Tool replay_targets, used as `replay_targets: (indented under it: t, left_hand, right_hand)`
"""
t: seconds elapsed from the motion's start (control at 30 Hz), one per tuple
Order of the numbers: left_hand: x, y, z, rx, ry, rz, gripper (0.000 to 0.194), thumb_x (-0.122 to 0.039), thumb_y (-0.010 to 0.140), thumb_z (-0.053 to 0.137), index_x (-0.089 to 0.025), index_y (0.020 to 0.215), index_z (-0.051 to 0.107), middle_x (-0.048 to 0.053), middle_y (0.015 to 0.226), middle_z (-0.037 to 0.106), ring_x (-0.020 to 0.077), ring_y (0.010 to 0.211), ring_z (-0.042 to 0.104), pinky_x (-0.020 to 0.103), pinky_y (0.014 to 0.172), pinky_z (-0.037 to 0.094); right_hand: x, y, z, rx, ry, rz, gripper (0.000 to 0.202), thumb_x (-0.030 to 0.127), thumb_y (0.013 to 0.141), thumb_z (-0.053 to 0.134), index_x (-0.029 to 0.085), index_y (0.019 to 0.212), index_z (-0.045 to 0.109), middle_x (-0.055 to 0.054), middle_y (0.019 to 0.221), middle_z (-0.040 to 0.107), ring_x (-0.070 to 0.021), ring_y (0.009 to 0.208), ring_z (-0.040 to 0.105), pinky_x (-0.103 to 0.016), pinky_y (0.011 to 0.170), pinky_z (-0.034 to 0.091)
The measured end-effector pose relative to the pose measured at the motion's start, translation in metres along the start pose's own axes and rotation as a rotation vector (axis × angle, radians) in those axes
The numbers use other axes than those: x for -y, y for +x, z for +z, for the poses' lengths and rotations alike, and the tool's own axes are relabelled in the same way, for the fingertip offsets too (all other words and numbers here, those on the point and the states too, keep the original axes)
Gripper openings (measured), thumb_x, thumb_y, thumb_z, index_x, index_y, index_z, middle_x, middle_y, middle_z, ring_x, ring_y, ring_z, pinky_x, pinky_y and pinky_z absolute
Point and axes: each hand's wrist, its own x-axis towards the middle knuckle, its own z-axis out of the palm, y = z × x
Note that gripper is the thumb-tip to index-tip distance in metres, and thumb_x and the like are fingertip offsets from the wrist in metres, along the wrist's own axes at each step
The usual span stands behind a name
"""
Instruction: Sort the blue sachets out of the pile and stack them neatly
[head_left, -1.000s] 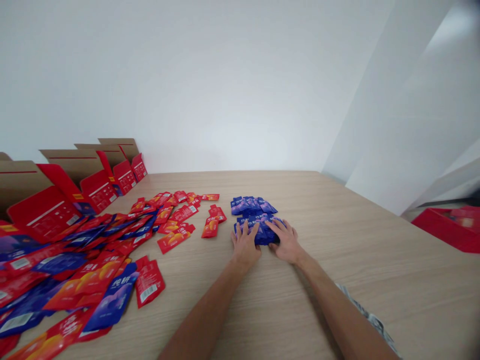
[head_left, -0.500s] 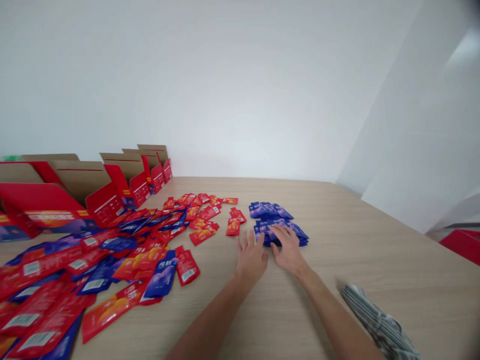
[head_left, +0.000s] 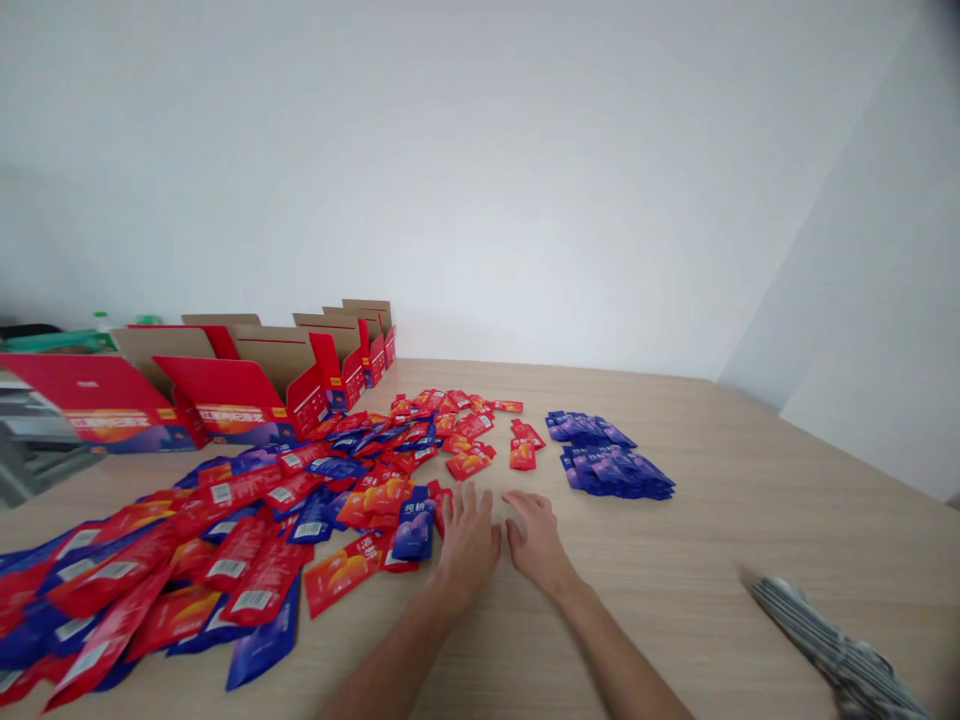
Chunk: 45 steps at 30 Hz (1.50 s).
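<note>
My left hand [head_left: 470, 540] is over the table at the right edge of the mixed pile, fingers spread and holding nothing. It partly covers a red pouch [head_left: 437, 500] and is close to a blue pouch [head_left: 413, 525] with a purple fruit picture. Just to its right, my right hand [head_left: 535, 540] hovers with fingers apart and nothing in them. Two neat rows of overlapping blue pouches, a far row [head_left: 589, 429] and a near row [head_left: 616, 472], lie to the right of my hands. Beyond my hands are a few loose red pouches [head_left: 523, 454].
A large jumbled pile of red and blue pouches [head_left: 247, 555] spreads over the left of the table [head_left: 720, 520]. Behind it stand several open red cartons [head_left: 225, 395] with raised flaps. At the lower right lies a bundled striped cloth [head_left: 832, 640]. A white wall closes the back.
Both hands have left the near row of blue pouches and shifted left toward the mixed pile. The view has turned left, showing more of the cartons.
</note>
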Motion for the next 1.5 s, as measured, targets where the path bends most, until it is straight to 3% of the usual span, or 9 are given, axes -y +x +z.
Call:
replay_targets:
  t: [0.23,0.43,0.6,0.7,0.83,1.0,1.1,1.3,1.5]
  left_hand:
    - [0.031,-0.027,-0.011,0.126,-0.038,0.018,0.047,-0.026,0.088,0.040,-0.013,0.129,0.058,0.019,0.137,0.053,0.0349,0.134,0.038,0.051,0.111,0.024]
    - [0.040,-0.033,-0.022,0.086,-0.134,0.052,0.040,-0.018,0.082,0.046,-0.019,0.117,0.066,0.011,0.127,0.061,0.0285,0.129,0.044,0.041,0.112,0.025]
    - [0.057,-0.026,-0.041,-0.081,-0.008,-0.196,0.033,-0.019,0.086,0.044,-0.019,0.113,0.063,0.012,0.127,0.059,0.0269,0.122,0.047,0.039,0.102,0.033]
    - [0.065,-0.023,-0.041,-0.023,0.097,-0.369,0.032,-0.023,0.086,0.047,-0.015,0.114,0.060,0.017,0.120,0.059,0.0314,0.113,0.051,0.043,0.093,0.037]
    - [0.065,-0.021,-0.033,0.020,0.060,-0.402,0.045,-0.021,0.081,0.053,-0.014,0.126,0.052,0.018,0.119,0.057,0.0317,0.112,0.051,0.042,0.092,0.037]
    - [0.069,-0.014,-0.035,-0.135,-0.194,-0.415,0.062,-0.010,0.075,0.055,-0.011,0.136,0.043,0.017,0.122,0.056,0.0265,0.112,0.053,0.034,0.095,0.040]
    - [0.073,-0.009,-0.037,-0.203,-0.521,-0.440,0.045,-0.020,0.080,0.056,-0.012,0.124,0.054,0.012,0.108,0.064,0.0240,0.099,0.061,0.033,0.087,0.046]
    - [0.065,-0.011,-0.029,-0.025,-1.396,-0.416,0.044,-0.050,0.073,0.069,-0.012,0.096,0.069,0.005,0.084,0.070,0.0197,0.075,0.065,0.030,0.071,0.051]
    - [0.054,-0.015,-0.034,0.048,-1.433,-0.324,0.042,-0.047,0.065,0.079,-0.010,0.084,0.070,0.004,0.071,0.069,0.0176,0.063,0.063,0.027,0.061,0.050]
  right_hand:
    - [0.035,-0.013,0.036,0.023,0.071,-0.025,0.041,0.013,0.081,0.047,0.018,0.118,0.065,-0.010,0.122,0.064,-0.0248,0.117,0.052,-0.040,0.102,0.040]
    - [0.046,-0.024,0.042,0.068,0.055,-0.050,0.041,0.012,0.084,0.044,0.019,0.119,0.064,-0.010,0.120,0.065,-0.0242,0.112,0.054,-0.041,0.102,0.039]
    - [0.055,-0.025,0.035,0.085,0.052,-0.066,0.040,0.010,0.084,0.045,0.019,0.120,0.061,-0.009,0.119,0.064,-0.0222,0.109,0.054,-0.038,0.102,0.035]
    - [0.061,-0.022,0.034,0.131,0.051,-0.072,0.041,0.009,0.083,0.045,0.022,0.118,0.062,-0.007,0.117,0.065,-0.0209,0.108,0.054,-0.037,0.102,0.033]
    - [0.065,-0.024,0.037,0.169,0.036,-0.027,0.040,0.012,0.083,0.048,0.022,0.119,0.062,-0.009,0.123,0.063,-0.0236,0.114,0.051,-0.038,0.101,0.033]
    - [0.062,-0.029,0.041,0.195,0.037,0.005,0.041,0.015,0.083,0.049,0.024,0.121,0.063,-0.008,0.127,0.062,-0.0263,0.117,0.049,-0.040,0.099,0.035]
    - [0.062,-0.029,0.040,0.183,0.071,0.019,0.043,0.013,0.081,0.049,0.025,0.120,0.064,-0.007,0.127,0.062,-0.0282,0.119,0.048,-0.043,0.101,0.036]
    - [0.073,-0.021,0.024,0.078,0.431,0.064,0.046,0.021,0.084,0.047,0.022,0.129,0.059,-0.009,0.120,0.066,-0.0250,0.106,0.059,-0.038,0.094,0.044]
    - [0.074,-0.018,0.014,0.261,0.857,0.259,0.035,0.041,0.086,0.051,0.015,0.106,0.064,-0.004,0.076,0.068,-0.0171,0.064,0.061,-0.025,0.055,0.045]
